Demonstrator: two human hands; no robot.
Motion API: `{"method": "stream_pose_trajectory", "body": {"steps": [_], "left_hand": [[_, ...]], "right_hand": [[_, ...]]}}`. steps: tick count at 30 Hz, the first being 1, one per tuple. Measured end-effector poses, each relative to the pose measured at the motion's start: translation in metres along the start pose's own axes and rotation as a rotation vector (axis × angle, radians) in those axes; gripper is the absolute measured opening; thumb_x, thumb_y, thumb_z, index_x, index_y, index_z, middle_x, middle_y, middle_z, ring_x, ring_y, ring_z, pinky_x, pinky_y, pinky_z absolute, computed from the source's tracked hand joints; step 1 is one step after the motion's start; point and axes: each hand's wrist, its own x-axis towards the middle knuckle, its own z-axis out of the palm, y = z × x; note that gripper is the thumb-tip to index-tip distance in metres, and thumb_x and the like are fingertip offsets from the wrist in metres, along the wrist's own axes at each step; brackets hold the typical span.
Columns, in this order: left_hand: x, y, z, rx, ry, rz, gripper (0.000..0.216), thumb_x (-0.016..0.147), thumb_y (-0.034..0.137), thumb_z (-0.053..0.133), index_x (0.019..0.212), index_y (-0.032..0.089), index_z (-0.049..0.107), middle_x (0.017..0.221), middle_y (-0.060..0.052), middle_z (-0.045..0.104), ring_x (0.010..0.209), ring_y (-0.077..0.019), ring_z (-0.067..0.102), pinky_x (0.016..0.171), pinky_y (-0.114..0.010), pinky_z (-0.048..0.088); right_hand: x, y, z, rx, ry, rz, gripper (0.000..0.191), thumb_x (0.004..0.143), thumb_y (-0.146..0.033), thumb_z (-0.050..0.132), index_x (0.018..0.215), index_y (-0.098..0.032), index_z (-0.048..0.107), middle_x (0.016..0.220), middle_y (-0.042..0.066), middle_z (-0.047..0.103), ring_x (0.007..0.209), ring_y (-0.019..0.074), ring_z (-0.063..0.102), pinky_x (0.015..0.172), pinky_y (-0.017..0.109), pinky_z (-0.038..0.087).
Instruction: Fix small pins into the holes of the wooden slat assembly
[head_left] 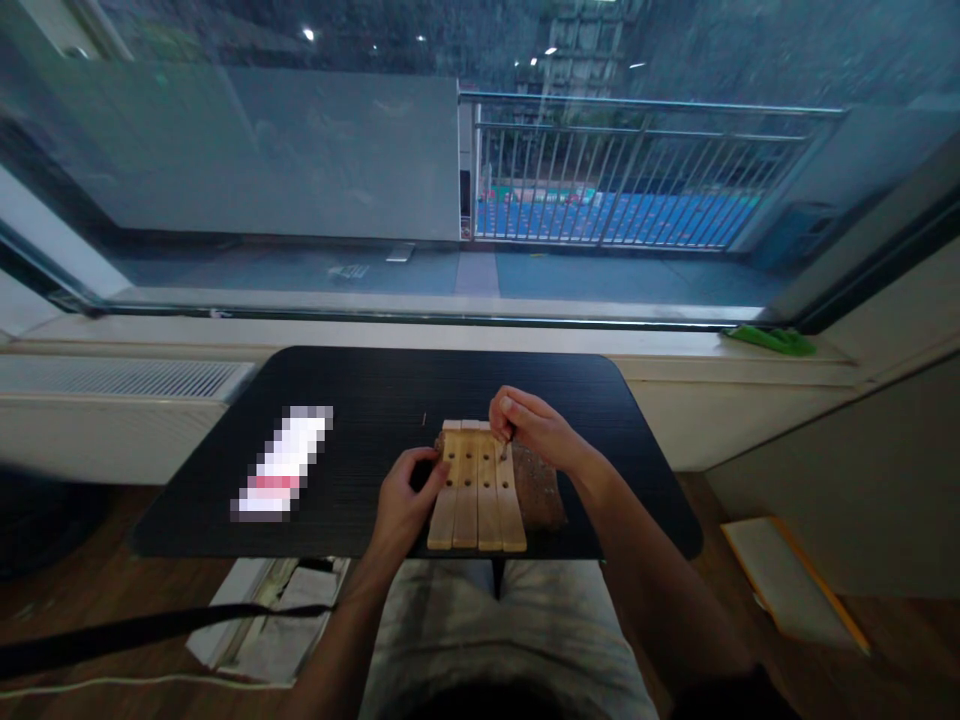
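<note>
Seated person at a small counter, head view. The left hand [405, 500] is curled closed on the 9 o'clock edge of a slatted panel [480, 495], thumb on top and fingers wrapped under. This grip probably braces the panel against sliding. The right hand [536, 428] rests at the panel's 1 o'clock corner with its fingertips drawn into a tight pinch against the wood; whatever lies between them is too small to tell. The panel sits at the near middle of the counter [360, 385], close to the body, which seems to keep both wrists supported.

The panel consists of four pale wooden slats laid side by side — smooth, flat, square-ended — each drilled with a row of round holes. A darker brown board [541, 490] with a rough, speckled face lies partly under it, jutting out at 3 o'clock. The counter is matt black with fine lengthwise grain and rounded corners.

At 9 o'clock, well apart, lies a blurred white-and-pink packet [283, 465]. At 1 o'clock, a green object [776, 340] rests on the window sill [525, 338]. Papers [795, 585] lie on the floor at 4 o'clock.
</note>
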Motion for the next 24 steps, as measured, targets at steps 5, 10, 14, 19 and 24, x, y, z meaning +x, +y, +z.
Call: {"method": "stream_pose_trajectory", "body": {"steps": [5, 10, 14, 19, 24], "left_hand": [[0.0007, 0.0002, -0.0004, 0.002, 0.007, 0.005, 0.033, 0.078, 0.049, 0.065, 0.094, 0.02, 0.07, 0.099, -0.008, 0.074, 0.097, -0.0263, 0.068, 0.093, -0.039, 0.053], [0.0011, -0.001, -0.0004, 0.007, 0.007, 0.005, 0.034, 0.078, 0.05, 0.064, 0.094, 0.021, 0.07, 0.098, -0.008, 0.074, 0.096, -0.0262, 0.068, 0.09, -0.039, 0.053], [0.0016, -0.0028, 0.0002, -0.002, 0.009, -0.001, 0.036, 0.077, 0.051, 0.065, 0.094, 0.02, 0.07, 0.098, -0.008, 0.074, 0.096, -0.0265, 0.068, 0.091, -0.039, 0.052], [0.0023, -0.0036, 0.0005, -0.008, 0.009, -0.007, 0.036, 0.076, 0.051, 0.065, 0.094, 0.02, 0.069, 0.098, -0.009, 0.074, 0.096, -0.0267, 0.068, 0.091, -0.04, 0.052], [0.0021, -0.0027, 0.0002, -0.004, 0.005, -0.005, 0.035, 0.077, 0.051, 0.065, 0.094, 0.02, 0.07, 0.098, -0.008, 0.074, 0.095, -0.0261, 0.068, 0.09, -0.039, 0.052]], "right_hand": [[0.0009, 0.0013, 0.0023, 0.106, 0.052, 0.046, 0.03, 0.09, -0.044, 0.057, 0.072, -0.023, 0.047, 0.063, -0.005, 0.046, 0.057, 0.013, 0.041, 0.06, 0.029, 0.033], [0.0016, -0.0021, 0.0026, 0.159, 0.069, 0.084, 0.014, 0.079, -0.034, 0.057, 0.074, -0.022, 0.053, 0.061, -0.004, 0.047, 0.058, 0.0138, 0.043, 0.059, 0.029, 0.034], [0.0004, -0.0047, 0.0012, 0.138, 0.048, 0.109, 0.015, 0.079, -0.035, 0.058, 0.078, -0.019, 0.059, 0.063, -0.003, 0.05, 0.061, 0.0144, 0.045, 0.06, 0.03, 0.035], [-0.0002, -0.0038, 0.0014, 0.115, 0.026, 0.084, 0.023, 0.086, -0.041, 0.061, 0.078, -0.02, 0.057, 0.069, -0.001, 0.056, 0.063, 0.0141, 0.048, 0.063, 0.03, 0.037], [-0.0014, -0.0042, 0.0017, 0.091, 0.015, 0.06, 0.03, 0.09, -0.049, 0.063, 0.083, -0.02, 0.057, 0.072, -0.001, 0.057, 0.066, 0.0142, 0.049, 0.065, 0.03, 0.038]]}}
